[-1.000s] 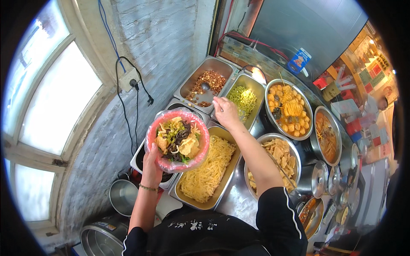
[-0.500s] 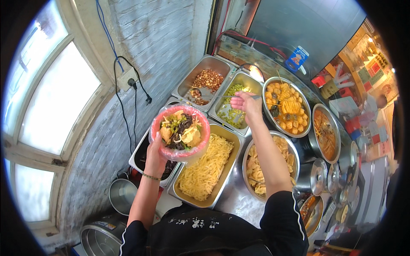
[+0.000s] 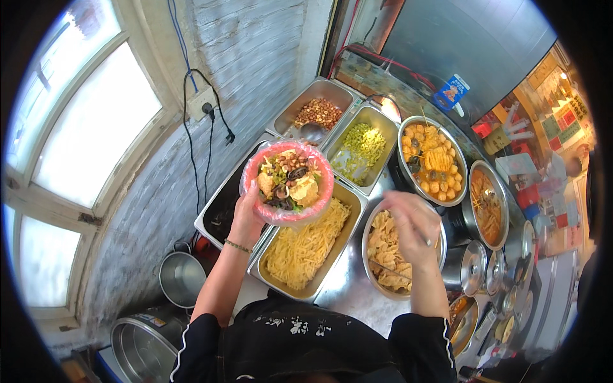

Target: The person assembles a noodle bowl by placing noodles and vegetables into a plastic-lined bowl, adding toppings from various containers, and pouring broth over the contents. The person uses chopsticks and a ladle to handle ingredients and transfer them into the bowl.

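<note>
My left hand (image 3: pixel 248 214) is closed around the side of a red bowl (image 3: pixel 327 186) lined with clear plastic. Inside the bowl lie peanuts, chopped green pieces, dark fungus strips and yellowish fried pieces. My right hand (image 3: pixel 414 226) is smeared by motion above a round steel pan of pale folded sheets (image 3: pixel 389 258). A small shiny tip shows at its palm, but what it belongs to is unclear. Beyond the bowl, a metal spoon (image 3: pixel 313 132) rests in the tray of peanuts (image 3: pixel 319 113); its handle cannot be made out.
Beside the peanuts stands a tray of chopped greens (image 3: pixel 363 145). A tray of yellow strips (image 3: pixel 303 252) sits nearest me, with a dark-filled tray (image 3: pixel 220 207) to its left. Pots of food in orange broth (image 3: pixel 434 159) line the right. A black cable (image 3: pixel 186 127) hangs on the brick wall.
My right hand has moved from the greens tray toward me, over the pan of pale sheets. Peanuts now top the bowl's food. The spoon's bowl no longer holds a heap of peanuts.
</note>
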A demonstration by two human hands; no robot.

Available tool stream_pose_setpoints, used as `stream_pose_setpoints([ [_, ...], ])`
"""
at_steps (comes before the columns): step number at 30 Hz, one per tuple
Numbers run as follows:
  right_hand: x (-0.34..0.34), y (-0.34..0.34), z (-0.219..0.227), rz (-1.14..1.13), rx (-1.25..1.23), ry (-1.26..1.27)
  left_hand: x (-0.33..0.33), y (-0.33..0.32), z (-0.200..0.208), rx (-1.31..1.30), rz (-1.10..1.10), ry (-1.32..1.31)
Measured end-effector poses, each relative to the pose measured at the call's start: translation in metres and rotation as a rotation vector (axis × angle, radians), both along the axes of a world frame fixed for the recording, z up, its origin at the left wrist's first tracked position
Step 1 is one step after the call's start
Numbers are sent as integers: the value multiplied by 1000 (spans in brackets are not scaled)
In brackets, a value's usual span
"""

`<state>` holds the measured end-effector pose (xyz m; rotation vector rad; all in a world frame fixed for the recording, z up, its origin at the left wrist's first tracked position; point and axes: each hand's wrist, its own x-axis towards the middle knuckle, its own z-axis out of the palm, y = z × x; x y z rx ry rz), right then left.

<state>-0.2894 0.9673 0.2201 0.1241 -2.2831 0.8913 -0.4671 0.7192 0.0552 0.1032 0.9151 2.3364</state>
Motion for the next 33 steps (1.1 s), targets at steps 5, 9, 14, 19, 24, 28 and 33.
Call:
stream_pose_setpoints([
  [5,-5,56,-72,-343,-687,-80,34,-22,12,-23,59,37],
  [9,-4,107,-142,-436,-900,-184,80,-44,45,39,160,22],
  [14,4,104,-159,-338,-852,-316,150,-119,31,-14,238,98],
  [19,26,127,-188,-186,-615,-245,255,-160,34,-35,532,84],
  [24,38,77,-141,-18,-441,-196,376,-203,11,-120,824,-23],
  [28,38,-30,-91,288,-442,-432,446,-229,13,-100,996,-78],
  [33,64,-236,-97,688,-393,-908,506,-288,9,-47,1143,-76],
])
